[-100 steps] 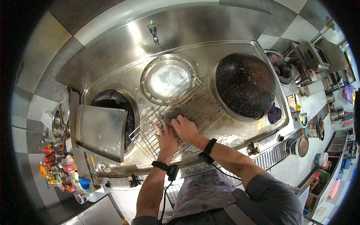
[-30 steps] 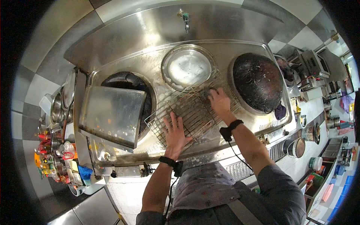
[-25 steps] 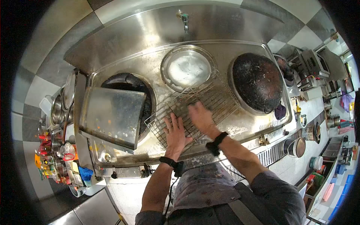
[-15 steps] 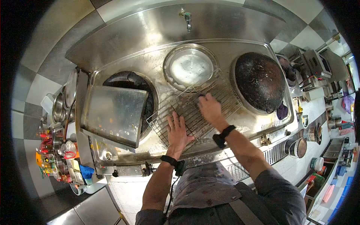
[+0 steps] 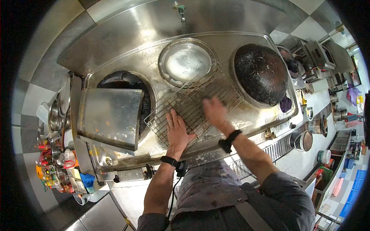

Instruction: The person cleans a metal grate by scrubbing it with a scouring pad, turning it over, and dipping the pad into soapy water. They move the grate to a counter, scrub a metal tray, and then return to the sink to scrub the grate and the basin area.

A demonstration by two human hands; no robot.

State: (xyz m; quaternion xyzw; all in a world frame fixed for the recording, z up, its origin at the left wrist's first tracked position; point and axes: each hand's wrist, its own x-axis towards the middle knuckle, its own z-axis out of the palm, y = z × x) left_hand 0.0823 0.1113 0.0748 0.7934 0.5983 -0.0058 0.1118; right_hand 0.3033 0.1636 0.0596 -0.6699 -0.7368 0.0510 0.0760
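A wire rack [image 5: 192, 103] with soapy, wet bars lies slanted over the middle of the steel stove top. My left hand [image 5: 178, 131] rests flat on its near left part, fingers spread and holding nothing. On the right half of the rack, my right hand [image 5: 215, 111] is blurred by motion, with its fingers curled down. A dark scouring pad shows at its fingertips in the earlier view; now the hand and blur mostly hide it. The rack's far corner overlaps the rim of a round metal pan [image 5: 165, 73] with whitish liquid in it.
A rectangular metal tray [image 5: 110, 115] leans over the left burner opening. An upturned blackened wok [image 5: 260, 73] covers the right one, with a dark cloth [image 5: 285, 104] beside it. A tap [image 5: 181, 15] projects from the back wall. Bottles and bowls crowd the left side.
My right hand has moved over the rack in a short, blurred stroke. The left hand stays pressed on the rack. The whole view has shifted slightly.
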